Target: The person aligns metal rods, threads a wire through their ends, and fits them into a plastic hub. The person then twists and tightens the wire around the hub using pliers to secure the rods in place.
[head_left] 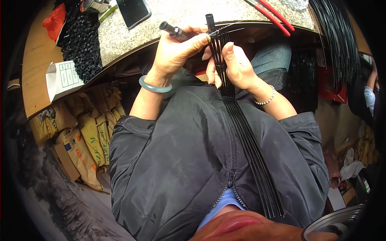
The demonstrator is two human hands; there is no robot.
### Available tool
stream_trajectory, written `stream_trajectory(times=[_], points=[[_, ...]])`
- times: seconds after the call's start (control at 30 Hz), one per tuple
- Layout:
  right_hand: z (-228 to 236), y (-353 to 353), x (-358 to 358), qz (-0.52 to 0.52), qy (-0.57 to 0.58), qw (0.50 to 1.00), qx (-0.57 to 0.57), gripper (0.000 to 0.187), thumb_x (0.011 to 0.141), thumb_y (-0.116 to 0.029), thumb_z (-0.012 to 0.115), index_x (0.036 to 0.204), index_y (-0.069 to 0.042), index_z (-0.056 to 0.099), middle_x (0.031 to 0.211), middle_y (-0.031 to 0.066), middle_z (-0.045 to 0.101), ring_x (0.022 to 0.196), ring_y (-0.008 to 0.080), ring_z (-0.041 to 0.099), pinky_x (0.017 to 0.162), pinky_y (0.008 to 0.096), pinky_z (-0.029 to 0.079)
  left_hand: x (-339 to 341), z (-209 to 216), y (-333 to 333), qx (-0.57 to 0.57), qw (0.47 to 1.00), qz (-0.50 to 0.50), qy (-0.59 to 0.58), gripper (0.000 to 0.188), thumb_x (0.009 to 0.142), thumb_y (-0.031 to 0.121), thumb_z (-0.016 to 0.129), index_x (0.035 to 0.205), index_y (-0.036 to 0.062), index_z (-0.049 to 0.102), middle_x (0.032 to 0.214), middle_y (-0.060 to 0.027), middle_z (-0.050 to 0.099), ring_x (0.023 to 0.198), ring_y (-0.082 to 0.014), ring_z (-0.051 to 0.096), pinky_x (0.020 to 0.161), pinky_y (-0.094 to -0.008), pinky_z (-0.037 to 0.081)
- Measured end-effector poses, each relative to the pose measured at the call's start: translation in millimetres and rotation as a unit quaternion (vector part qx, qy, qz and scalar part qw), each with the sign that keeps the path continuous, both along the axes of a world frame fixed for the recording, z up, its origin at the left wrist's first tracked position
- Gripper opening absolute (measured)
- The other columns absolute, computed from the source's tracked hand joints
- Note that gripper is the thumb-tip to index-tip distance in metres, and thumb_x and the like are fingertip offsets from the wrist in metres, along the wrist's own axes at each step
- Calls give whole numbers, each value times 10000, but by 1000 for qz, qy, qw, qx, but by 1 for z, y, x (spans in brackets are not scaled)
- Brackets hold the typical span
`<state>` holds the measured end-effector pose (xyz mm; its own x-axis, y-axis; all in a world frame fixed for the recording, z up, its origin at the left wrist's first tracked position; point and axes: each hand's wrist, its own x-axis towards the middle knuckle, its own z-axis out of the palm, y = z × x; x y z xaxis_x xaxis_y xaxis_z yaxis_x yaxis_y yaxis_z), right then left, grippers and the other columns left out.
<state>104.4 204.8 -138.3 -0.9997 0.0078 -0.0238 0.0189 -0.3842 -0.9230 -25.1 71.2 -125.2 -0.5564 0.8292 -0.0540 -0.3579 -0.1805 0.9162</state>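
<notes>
By the speckled counter, the left hand clasps a black cylinder; the right hand grips thin black rods.

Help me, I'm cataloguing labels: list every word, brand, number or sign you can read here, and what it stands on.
Wording is not copied here; print shows on:
White box: green-framed label, too small to read.
Yellow sack: large green lettering, legible but not quoted.
Tan sack beside it: orange print, not clear enough to read.
Thin black rods: no print visible.
</notes>
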Motion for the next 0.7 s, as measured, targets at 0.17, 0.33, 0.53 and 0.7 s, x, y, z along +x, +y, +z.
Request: stream_trajectory(times=[0.17,0.33,0.53,0.7], points=[[2,2,0,13,-5,1000,-2,661,949,-551,254,978,37,554,601,135,613,414,119,534,437,218,445,5,2,3,9,1000,4,5,207,817,45,680,1013,-11,645,834,-53,665,706,-80,602,607,-181,461],[-1,4,-7,55,-30,997,-47,706,942,-575,245,897,39,592,569,113,598,407,112,519,421,218,433,-3,-6,-1,4,1000,-12,-17,195,819,49,681,1003,-9,654,817,-41,653,689,-65,569,597,-179,436],[-9,6,-1,37,-33,998,-37,648,933,-580,284,767,-20,563,514,48,523,403,92,478,399,207,394,-7,0,1,24,999,25,6,268,861,99,641,1108,3,600,809,-20,625,670,-61,533,594,-187,422],[-6,2,-5,43,-54,997,-43,623,927,-583,302,766,-32,543,518,49,522,421,88,481,408,202,387,-22,10,9,176,978,60,-97,256,949,195,475,1131,33,555,1015,-108,606,991,-224,572,869,-376,455]])
